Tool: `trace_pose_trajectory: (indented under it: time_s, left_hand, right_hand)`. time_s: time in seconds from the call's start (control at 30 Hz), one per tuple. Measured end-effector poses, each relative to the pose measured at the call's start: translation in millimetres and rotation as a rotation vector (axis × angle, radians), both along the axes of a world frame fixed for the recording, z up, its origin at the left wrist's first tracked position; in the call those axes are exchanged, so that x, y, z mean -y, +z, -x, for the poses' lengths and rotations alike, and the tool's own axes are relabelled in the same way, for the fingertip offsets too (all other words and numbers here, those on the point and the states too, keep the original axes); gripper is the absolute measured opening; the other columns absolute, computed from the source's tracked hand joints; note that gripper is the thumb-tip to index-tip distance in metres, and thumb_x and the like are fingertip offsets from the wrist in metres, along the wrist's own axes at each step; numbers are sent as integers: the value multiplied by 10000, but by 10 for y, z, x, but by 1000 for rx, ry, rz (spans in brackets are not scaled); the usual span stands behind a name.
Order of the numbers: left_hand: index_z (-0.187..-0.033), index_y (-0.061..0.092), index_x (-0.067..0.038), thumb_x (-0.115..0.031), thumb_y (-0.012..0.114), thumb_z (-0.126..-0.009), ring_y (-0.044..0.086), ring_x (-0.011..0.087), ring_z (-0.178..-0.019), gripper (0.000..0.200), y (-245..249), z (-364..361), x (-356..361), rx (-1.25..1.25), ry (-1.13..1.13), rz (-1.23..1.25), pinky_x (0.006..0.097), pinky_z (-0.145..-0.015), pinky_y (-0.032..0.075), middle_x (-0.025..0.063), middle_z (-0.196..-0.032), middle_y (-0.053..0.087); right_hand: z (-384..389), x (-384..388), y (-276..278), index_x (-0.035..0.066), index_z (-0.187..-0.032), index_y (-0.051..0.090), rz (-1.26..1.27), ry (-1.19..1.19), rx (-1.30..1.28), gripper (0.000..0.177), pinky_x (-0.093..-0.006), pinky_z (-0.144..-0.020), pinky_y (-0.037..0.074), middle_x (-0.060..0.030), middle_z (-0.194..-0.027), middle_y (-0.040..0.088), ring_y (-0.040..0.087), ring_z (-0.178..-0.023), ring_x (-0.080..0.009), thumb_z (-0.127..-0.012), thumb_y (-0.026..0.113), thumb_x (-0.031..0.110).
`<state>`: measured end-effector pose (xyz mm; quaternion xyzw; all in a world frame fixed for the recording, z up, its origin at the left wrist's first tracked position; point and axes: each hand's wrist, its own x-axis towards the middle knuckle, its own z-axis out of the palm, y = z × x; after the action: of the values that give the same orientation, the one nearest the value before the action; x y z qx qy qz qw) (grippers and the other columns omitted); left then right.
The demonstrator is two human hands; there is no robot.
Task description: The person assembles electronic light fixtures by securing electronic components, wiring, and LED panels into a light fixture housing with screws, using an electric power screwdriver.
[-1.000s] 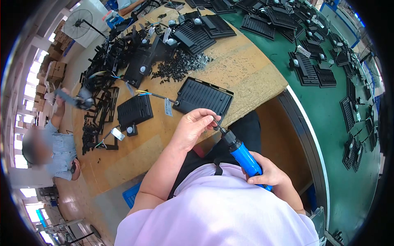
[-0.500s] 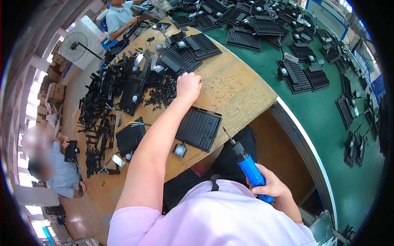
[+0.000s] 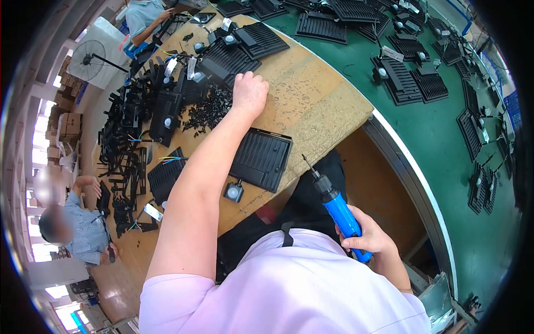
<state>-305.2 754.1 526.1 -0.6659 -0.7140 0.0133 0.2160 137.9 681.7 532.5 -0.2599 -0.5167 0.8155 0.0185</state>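
Note:
My right hand (image 3: pixel 368 232) grips a blue electric screwdriver (image 3: pixel 340 214), whose bit points up and away from me near the table's front edge. My left hand (image 3: pixel 250 93) reaches across the table with its fingers curled in; whatever they hold, if anything, is hidden. Just left of it lies a pile of small black parts (image 3: pixel 208 111). Between my left forearm and the table edge, a black ribbed housing (image 3: pixel 262 158) lies flat, with a small sensor (image 3: pixel 234 192) with a pale dome beside its lower edge.
More black ribbed housings (image 3: pixel 261 42) lie at the table's far end. Black brackets (image 3: pixel 125 128) are heaped on the left. A green conveyor (image 3: pixel 411 133) carrying many housings runs along the right. One co-worker (image 3: pixel 83 228) is at the left, another (image 3: pixel 146 22) at the far end.
The view has shifted a little, so the table sits higher in it. My left hand has moved slightly farther out. The left co-worker's hand has risen; my right hand keeps its grip on the screwdriver.

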Motion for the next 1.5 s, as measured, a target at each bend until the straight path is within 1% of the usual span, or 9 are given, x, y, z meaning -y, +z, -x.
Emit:
trace_pose_trajectory:
  time_s: [0.13,0.2,0.23,0.3,0.37,0.47,0.63,0.9,1.5]
  left_hand:
    - [-817,668,-65,-112,683,-814,616,301,-871,50,350,-526,390,409,0,-277,437,-793,476,92,-877,679]
    - [-889,630,-37,-89,661,-852,619,347,-861,71,516,-969,896,557,34,-281,461,-795,479,155,-872,665]
    - [-896,624,-40,-56,648,-849,625,345,-900,56,466,-1184,1164,605,114,-239,452,-812,479,151,-899,676]
    - [-901,580,-49,-34,616,-862,615,355,-1092,55,196,-1441,1572,685,35,-288,474,-956,445,148,-1088,692]
    - [-911,556,-49,-30,605,-865,586,365,-1195,70,1,-1541,1766,645,63,-280,508,-1045,400,152,-1186,679]
    - [-922,551,-50,-18,593,-861,580,368,-1223,81,-109,-1447,1954,665,-9,-286,528,-1081,377,159,-1226,672]
    - [-875,577,-69,-18,619,-846,623,323,-1170,72,-33,-905,2284,826,-100,-197,521,-1057,414,90,-1144,713]
    - [-799,691,-81,-80,749,-751,569,329,-1186,76,-52,-1134,2337,769,169,-384,455,-1012,427,78,-1139,674]
    - [-776,707,-71,-75,754,-744,585,303,-1147,57,-42,-1183,2303,717,172,-373,458,-1008,417,65,-1103,683]
  right_hand:
    - [-76,25,-50,22,-1393,435,-50,26,17,857,-318,-644,548,-101,-1029,595,636,-803,-167,-721,904,273]
    - [-114,11,-64,18,-1447,406,-63,91,63,925,-357,-830,513,-116,-1089,603,612,-970,-209,-731,893,344]
    - [-119,2,-68,15,-1473,391,-71,125,86,961,-376,-923,495,-124,-1120,608,600,-1053,-231,-736,887,379]
    - [-112,6,-111,17,-1471,397,-52,106,88,966,-378,-922,494,-120,-1113,610,603,-1042,-231,-729,889,390]
    - [-99,34,-122,19,-1470,401,-41,102,94,973,-379,-921,494,-118,-1106,612,606,-1034,-233,-722,890,401]
    - [-40,22,-88,34,-1482,397,-72,120,129,1009,-387,-920,495,-119,-1086,613,609,-1019,-236,-701,894,437]
    - [-8,60,-57,40,-1488,396,-140,237,198,1029,-407,-973,480,-156,-1173,620,611,-1097,-278,-695,890,470]
    - [255,243,-66,36,-1517,360,-276,408,174,1016,-423,-1061,431,-224,-1361,547,540,-1259,-350,-738,851,466]
    - [520,277,-200,18,-1508,359,-282,407,145,978,-418,-1053,441,-229,-1318,561,556,-1222,-346,-761,818,452]
